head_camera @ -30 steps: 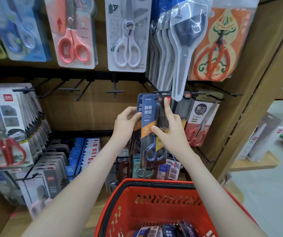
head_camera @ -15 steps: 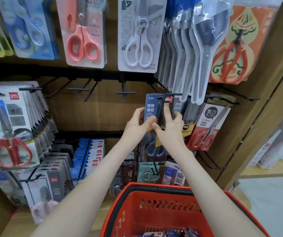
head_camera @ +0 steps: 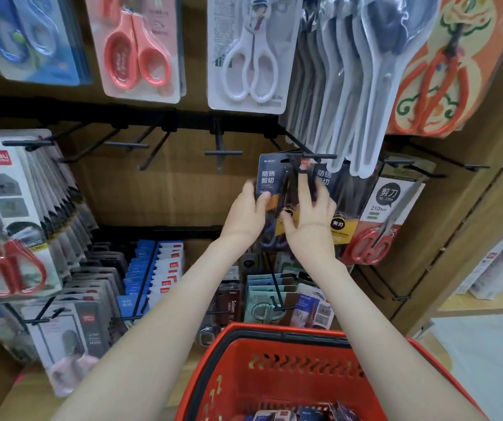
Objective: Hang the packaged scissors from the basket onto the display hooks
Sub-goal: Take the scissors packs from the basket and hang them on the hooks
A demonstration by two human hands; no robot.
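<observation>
Wooden back panel (head_camera: 165, 192) fills the space behind the grip, crossed by black rails. Well below the grip, nearest the camera, stands the red basket (head_camera: 274, 369), with a few more packaged scissors (head_camera: 305, 413) lying in its bottom. Above the grip and to the right hangs a thick row of clear blister packs (head_camera: 350, 86), and directly above it a card of white-handled scissors (head_camera: 245, 53). Just right of the grip hangs a card of red-handled scissors (head_camera: 380, 220).

The dark blue pack (head_camera: 267, 177) is held upright in front of the panel, well above the basket, its top edge level with the hook (head_camera: 320, 155). A matching pack (head_camera: 344, 208) hangs on that hook, right behind the grip. Whether the held pack's hole is on the hook I cannot tell.

The left hand (head_camera: 245, 214) pinches the pack's left edge, thumb (head_camera: 261, 203) on its front. The right hand (head_camera: 311, 220) lies against the front on the other side, index finger (head_camera: 303, 189) straight up toward the hook, the other fingers spread loose. To the left of the grip, bare hooks (head_camera: 223, 153) stick out from the rail.
</observation>
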